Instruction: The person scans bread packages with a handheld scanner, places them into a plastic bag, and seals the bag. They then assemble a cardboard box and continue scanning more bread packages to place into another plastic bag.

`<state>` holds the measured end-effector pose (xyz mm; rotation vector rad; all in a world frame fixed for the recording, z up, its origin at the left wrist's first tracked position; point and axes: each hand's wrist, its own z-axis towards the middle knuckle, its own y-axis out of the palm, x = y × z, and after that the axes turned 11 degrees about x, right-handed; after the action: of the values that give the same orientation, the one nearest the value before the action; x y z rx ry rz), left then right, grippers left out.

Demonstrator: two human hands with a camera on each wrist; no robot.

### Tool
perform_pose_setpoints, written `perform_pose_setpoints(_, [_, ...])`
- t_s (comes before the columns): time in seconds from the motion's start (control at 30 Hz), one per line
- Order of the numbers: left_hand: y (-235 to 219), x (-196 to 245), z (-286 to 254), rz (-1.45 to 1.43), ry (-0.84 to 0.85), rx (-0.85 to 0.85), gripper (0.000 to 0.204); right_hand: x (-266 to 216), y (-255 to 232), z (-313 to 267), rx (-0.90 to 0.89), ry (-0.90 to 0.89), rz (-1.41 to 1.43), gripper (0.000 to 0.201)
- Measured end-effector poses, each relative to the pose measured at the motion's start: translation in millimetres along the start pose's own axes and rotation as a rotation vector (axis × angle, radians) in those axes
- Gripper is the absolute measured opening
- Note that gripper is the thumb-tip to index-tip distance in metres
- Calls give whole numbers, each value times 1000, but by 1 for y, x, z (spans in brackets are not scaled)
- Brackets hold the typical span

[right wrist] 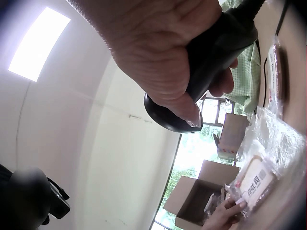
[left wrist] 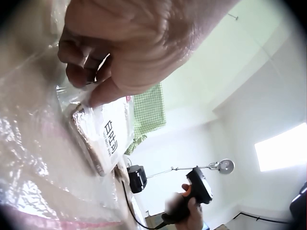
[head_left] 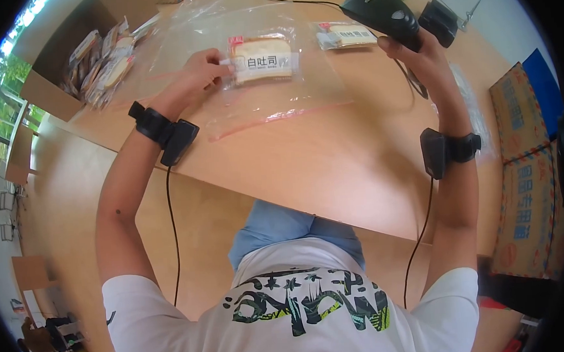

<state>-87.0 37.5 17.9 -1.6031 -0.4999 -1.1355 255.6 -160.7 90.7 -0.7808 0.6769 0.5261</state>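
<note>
My left hand (head_left: pixel 193 78) pinches the left edge of a packet of sliced white toast (head_left: pixel 262 61), a clear wrapper with dark lettering on a white label. In the left wrist view the thumb and fingers hold the wrapper's end, and the toast packet (left wrist: pixel 103 136) stands tilted. Beneath it a large clear plastic bag (head_left: pixel 258 103) is spread over the table. My right hand (head_left: pixel 427 60) grips a black barcode scanner (head_left: pixel 382 16) by its handle, raised above the table to the right of the packet. Its thumb lies along the scanner (right wrist: pixel 213 62) in the right wrist view.
Another toast packet (head_left: pixel 347 35) lies to the right of the bag. An open carton (head_left: pixel 50 77) with several packets stands at the left. A black stand (head_left: pixel 438 21) is behind the scanner, whose cable runs across the table. Stacked cartons (head_left: pixel 523 206) stand at the right.
</note>
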Motion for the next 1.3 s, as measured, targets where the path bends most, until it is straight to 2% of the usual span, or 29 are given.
perform_pose_setpoints(0.13, [15, 30, -11, -287, -1, 117, 20, 3, 1, -5, 13, -181, -85, 43])
perform_pose_setpoints(0.23, [40, 39, -1, -430, 34, 139, 20, 19, 8, -4, -15, -216, -66, 43])
perform_pose_setpoints(0.33, [61, 43, 11, -584, 16, 157, 20, 29, 16, -5, -56, -265, -131, 30])
perform_pose_setpoints(0.37, [78, 49, 18, -650, 14, 134, 20, 37, 21, -5, -123, -231, -96, 32])
perform_pose_setpoints(0.4, [83, 43, 24, -664, 33, 93, 21, 37, 19, -5, -173, -182, -86, 34])
perform_pose_setpoints(0.43, [92, 56, 9, -737, 57, 102, 22, 22, 16, -4, -226, -151, -260, 33])
perform_pose_setpoints(0.47, [98, 36, 31, -753, -5, 122, 21, 9, 13, -10, -173, -202, -237, 32])
perform_pose_setpoints(0.5, [100, 64, 5, -693, 22, 73, 19, 4, 12, -9, -219, -182, -340, 36])
perform_pose_setpoints(0.53, [101, 94, -23, -634, 53, 26, 19, 13, 19, -6, -219, -240, -340, 39])
perform_pose_setpoints(0.57, [102, 90, -21, -503, -11, 74, 19, 14, 22, -11, -147, -325, -301, 44])
perform_pose_setpoints(0.6, [99, 58, 2, -635, -11, 3, 20, 22, 31, -9, -146, -367, -285, 46])
perform_pose_setpoints(0.63, [97, 27, 26, -585, -72, 15, 26, 21, 36, -13, -111, -421, -279, 46])
perform_pose_setpoints(0.67, [97, 21, 27, -608, -45, -69, 14, 17, 41, -16, -131, -410, -302, 46])
perform_pose_setpoints(0.7, [97, -8, 49, -605, -27, -117, 17, 16, 46, -20, -116, -452, -282, 43])
perform_pose_setpoints(0.8, [100, -6, 57, -597, -19, -148, 20, 19, 70, -35, -134, -469, -326, 46])
perform_pose_setpoints(0.9, [109, -10, 61, -642, -29, -69, 23, 31, 83, -43, -205, -508, -258, 49])
perform_pose_setpoints(0.97, [107, -11, 56, -646, -24, -53, 23, 37, 84, -40, -149, -522, -202, 50])
perform_pose_setpoints(1.0, [103, -5, 50, -633, -15, -78, 23, 24, 73, -40, -137, -459, -236, 54])
perform_pose_setpoints(1.03, [97, -3, 47, -601, 5, -150, 21, 31, 72, -35, -91, -455, -196, 58])
perform_pose_setpoints(1.07, [94, 1, 43, -608, -4, -126, 23, 23, 61, -31, -143, -319, -171, 63])
perform_pose_setpoints(1.13, [102, 14, 30, -658, -18, -71, 27, 28, 55, -22, -94, -195, 0, 51])
perform_pose_setpoints(1.17, [103, 16, 28, -674, -22, -45, 29, 57, 64, -14, -56, -134, 137, 46])
perform_pose_setpoints(1.2, [104, 19, 25, -690, -21, -18, 31, 8, 41, -17, -116, -55, 14, 40])
perform_pose_setpoints(1.23, [101, 19, 24, -674, -36, -20, 30, 22, 48, -14, -74, -68, 240, 34])
perform_pose_setpoints(1.3, [101, 22, 21, -700, -66, 13, 33, 4, 40, -16, -48, 78, 101, 31])
